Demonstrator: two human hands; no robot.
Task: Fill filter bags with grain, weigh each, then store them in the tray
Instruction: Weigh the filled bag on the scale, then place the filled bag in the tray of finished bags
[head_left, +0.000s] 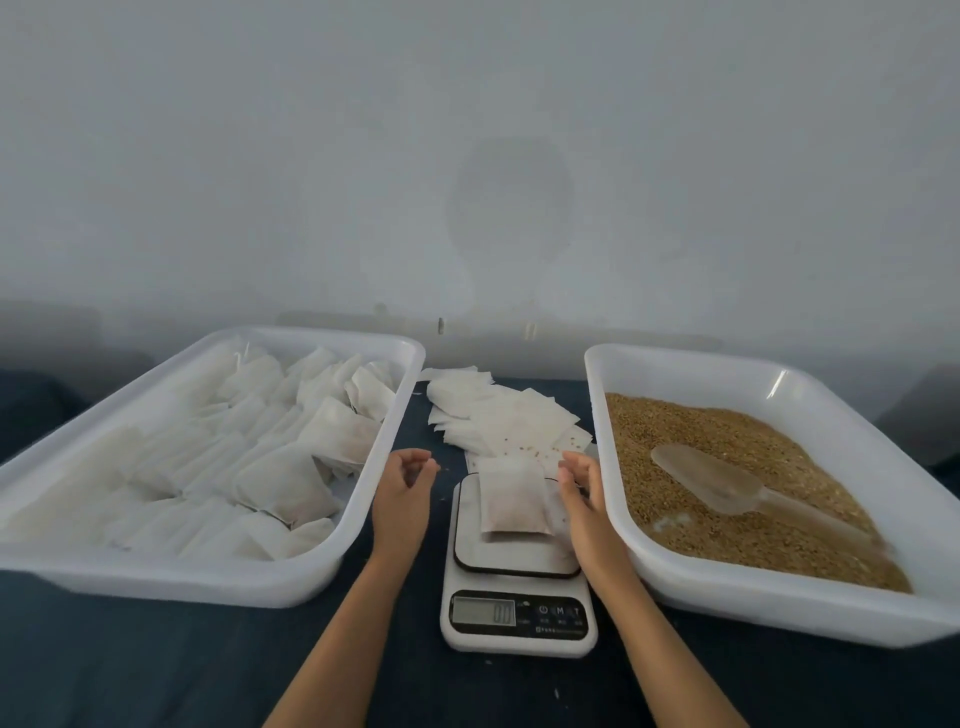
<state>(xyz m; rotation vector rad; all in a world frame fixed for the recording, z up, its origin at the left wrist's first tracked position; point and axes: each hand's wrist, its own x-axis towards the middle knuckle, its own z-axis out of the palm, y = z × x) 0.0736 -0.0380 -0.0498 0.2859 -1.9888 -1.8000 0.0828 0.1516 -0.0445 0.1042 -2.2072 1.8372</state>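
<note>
A filled filter bag (513, 498) lies flat on the plate of a small white kitchen scale (518, 597), which stands on the dark worktop (156, 670) between two white trays. The numbers on the scale's display are too blurred to read.

The left hand (405, 486) hovers just left of the scale, its fingers loosely curled, and its grip holds nothing. The right hand (583, 486) is just right of the bag, fingers relaxed and slightly bent, close to the bag's edge; its grip is also empty, and I cannot tell if the fingertips touch the bag.

The left tray (218, 582) contains many filled bags (280, 483), lying in overlapping rows. The right tray (779, 618) holds brown grain (727, 540), and a clear plastic scoop (717, 483) rests on top of the grain with its handle toward the near right side.

Behind the scale, a loose pile of empty flat bags (498, 415) lies on the worktop between the trays, with some grains scattered on the nearest ones.
</note>
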